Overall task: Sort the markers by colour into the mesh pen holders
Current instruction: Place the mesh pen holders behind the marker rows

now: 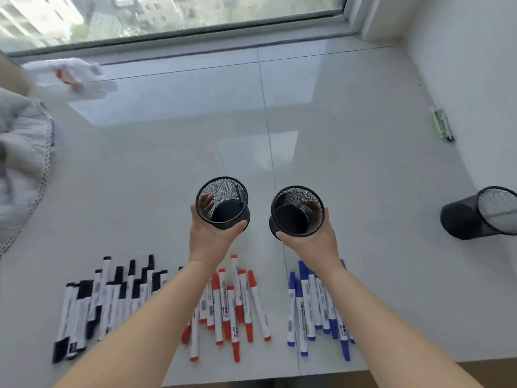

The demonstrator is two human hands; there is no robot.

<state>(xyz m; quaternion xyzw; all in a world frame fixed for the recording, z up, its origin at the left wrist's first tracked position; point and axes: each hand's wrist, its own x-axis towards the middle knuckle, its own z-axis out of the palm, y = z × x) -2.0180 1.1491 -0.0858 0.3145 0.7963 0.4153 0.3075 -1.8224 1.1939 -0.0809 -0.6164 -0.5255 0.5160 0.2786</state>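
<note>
Markers lie in three heaps along the near edge of the pale sill (335, 121) — black-capped ones (106, 301) on the left, red-capped ones (232, 303) in the middle, blue-capped ones (313, 306) on the right, all with white barrels. Beyond them the left hand (211, 236) grips a black mesh holder (223, 201) from below, fingers curled round its far side and showing through the mesh, thumb across the near wall. The right hand (310, 240) holds a second mesh holder (297, 210) the same way. Both cups are tipped toward the viewer, mouths open, dark bases visible inside. A third mesh holder (475, 217) lies on its side far right. A green highlighter (442, 124) rests by the wall — well apart.
</note>
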